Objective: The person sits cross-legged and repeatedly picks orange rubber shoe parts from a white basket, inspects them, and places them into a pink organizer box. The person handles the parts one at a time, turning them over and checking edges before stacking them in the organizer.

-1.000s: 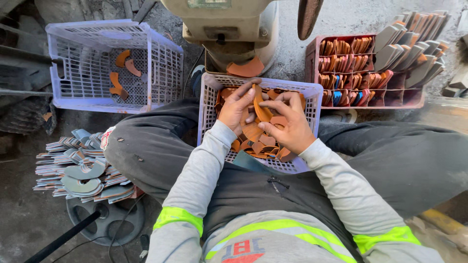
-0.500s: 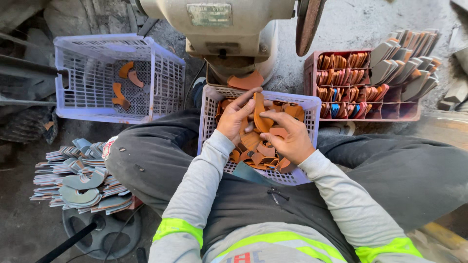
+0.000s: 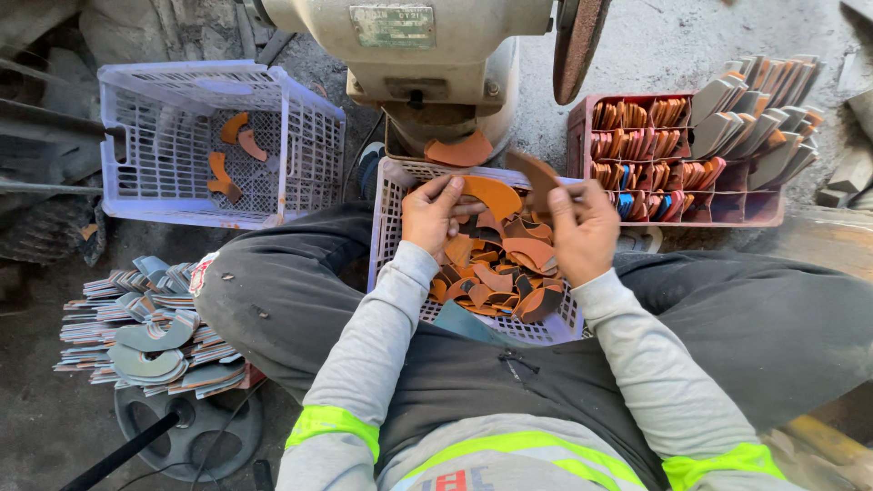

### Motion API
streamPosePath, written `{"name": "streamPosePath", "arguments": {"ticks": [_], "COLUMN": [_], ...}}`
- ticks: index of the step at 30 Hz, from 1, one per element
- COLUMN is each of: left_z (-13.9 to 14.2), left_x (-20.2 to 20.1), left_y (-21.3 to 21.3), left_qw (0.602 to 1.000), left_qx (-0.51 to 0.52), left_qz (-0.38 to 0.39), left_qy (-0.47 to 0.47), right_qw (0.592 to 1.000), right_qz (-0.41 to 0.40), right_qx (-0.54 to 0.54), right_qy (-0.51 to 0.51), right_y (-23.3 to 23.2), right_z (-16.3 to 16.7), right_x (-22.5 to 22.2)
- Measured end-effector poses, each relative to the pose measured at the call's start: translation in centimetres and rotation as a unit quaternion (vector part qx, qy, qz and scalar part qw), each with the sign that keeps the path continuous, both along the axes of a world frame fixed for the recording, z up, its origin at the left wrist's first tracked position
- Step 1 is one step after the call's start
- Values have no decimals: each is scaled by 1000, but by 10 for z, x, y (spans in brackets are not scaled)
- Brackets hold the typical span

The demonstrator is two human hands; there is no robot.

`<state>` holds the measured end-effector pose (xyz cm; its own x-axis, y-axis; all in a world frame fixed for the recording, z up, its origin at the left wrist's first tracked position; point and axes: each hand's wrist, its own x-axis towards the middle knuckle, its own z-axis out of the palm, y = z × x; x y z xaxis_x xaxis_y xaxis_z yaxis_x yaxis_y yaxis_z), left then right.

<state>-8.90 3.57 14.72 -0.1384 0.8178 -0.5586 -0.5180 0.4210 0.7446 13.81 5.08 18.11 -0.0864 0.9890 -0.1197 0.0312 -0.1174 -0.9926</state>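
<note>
Sitting with a lilac plastic basket (image 3: 389, 211) between my knees, I see it full of several curved orange-brown leather pieces (image 3: 496, 273). My left hand (image 3: 436, 211) and my right hand (image 3: 582, 227) are raised over the basket's far side. Together they hold one orange curved leather piece (image 3: 491, 194), the left at its near end. My right hand's fingers also pinch a darker brown piece (image 3: 536, 173) that sticks up towards the machine.
A beige grinding machine (image 3: 427, 45) with a dark wheel (image 3: 580, 41) stands just beyond the basket. A second lilac basket (image 3: 145, 136) with a few pieces sits far left. A red divided tray (image 3: 691, 195) of pieces is at right. Stacked grey soles (image 3: 150, 327) lie by my left knee.
Both hands have lifted from the pile of pieces towards the machine, bringing up an orange piece and a darker one. The view has shifted slightly closer.
</note>
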Motion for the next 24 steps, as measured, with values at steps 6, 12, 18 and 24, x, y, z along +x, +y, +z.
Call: {"name": "streamPosePath", "arguments": {"ticks": [6,12,18,24], "left_z": [7,15,17,25], "left_x": [12,20,8,-9], "left_y": [-4,-4,-6,-1], "left_qw": [998,998,995,983], "left_qx": [15,-12,47,93], "left_qz": [-38,-38,-24,-42], "left_qy": [-45,-42,-85,-156], "right_qw": [989,983,940,944], "right_qz": [47,110,185,192], "right_qx": [66,44,217,222], "right_qy": [-126,-141,-188,-150], "right_y": [1,-7,-13,-8], "right_z": [-5,14,40,51], "right_x": [-5,-21,-31,-27]}}
